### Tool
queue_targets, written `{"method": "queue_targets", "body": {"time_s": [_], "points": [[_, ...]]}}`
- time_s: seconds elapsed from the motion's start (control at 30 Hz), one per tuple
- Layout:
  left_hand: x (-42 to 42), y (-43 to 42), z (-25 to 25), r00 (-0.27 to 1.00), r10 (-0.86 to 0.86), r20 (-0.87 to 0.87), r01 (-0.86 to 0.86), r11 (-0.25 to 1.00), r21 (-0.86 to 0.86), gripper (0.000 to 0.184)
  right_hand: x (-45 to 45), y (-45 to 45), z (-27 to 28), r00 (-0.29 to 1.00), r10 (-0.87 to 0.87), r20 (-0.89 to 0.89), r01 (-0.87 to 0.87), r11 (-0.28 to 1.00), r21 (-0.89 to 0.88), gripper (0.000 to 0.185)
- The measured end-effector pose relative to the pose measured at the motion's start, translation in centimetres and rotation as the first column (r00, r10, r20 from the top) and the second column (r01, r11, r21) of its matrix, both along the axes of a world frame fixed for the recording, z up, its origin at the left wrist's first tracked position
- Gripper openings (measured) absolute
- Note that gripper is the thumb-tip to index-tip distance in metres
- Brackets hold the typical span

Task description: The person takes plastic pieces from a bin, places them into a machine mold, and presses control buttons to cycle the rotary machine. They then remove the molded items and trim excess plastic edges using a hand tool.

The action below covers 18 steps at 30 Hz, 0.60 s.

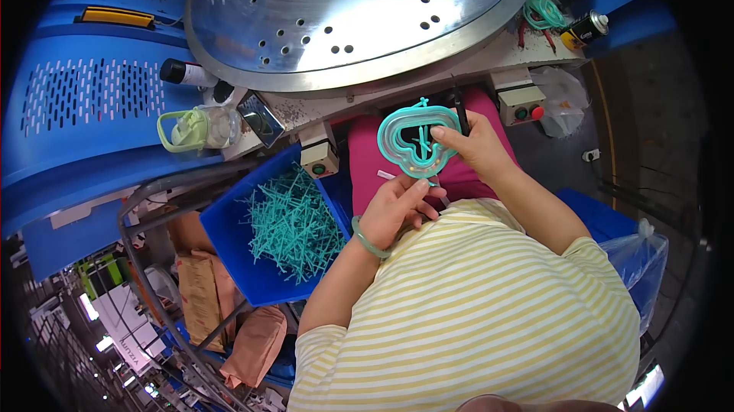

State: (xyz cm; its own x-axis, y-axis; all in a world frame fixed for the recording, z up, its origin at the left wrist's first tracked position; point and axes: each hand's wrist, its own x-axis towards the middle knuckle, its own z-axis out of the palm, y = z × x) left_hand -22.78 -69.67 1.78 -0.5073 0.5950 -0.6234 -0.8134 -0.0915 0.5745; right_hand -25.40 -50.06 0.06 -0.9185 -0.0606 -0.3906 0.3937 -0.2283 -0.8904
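Note:
In the head view, a teal molded plastic part [388,142], a rounded three-lobed ring with a thin sprue across its opening, is held above my lap. My left hand [394,209], with a green bangle at its wrist, pinches the lower edge of the part between thumb and fingers. My right hand [483,144] grips the part's right side, thumb over the rim. A slim black tool [461,112] with a thin dark tip points upward from between the right fingers; its kind is unclear.
A blue bin [229,236] with teal sprues [294,225] stands at left. Ahead is a round metal plate [306,14] with holes. Button boxes [522,105] flank my lap. A phone [261,118], a green-lidded bottle [187,131] and spray cans [586,30] lie around the machine.

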Motion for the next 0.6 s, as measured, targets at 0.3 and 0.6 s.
{"method": "queue_targets", "body": {"time_s": [0.3,0.6], "points": [[-0.2,1.6,-0.8,0.990,0.039,-0.138,-0.046,0.998,-0.045,0.031,0.4,0.5,0.3,0.984,-0.080,-0.162,0.080,0.997,-0.009,0.023],[0.6,2.8,-1.2,0.839,-0.068,-0.540,-0.156,0.920,-0.358,0.014,1.0,1.0,-2.0,0.970,-0.085,-0.227,0.090,0.996,0.011,0.018]]}}
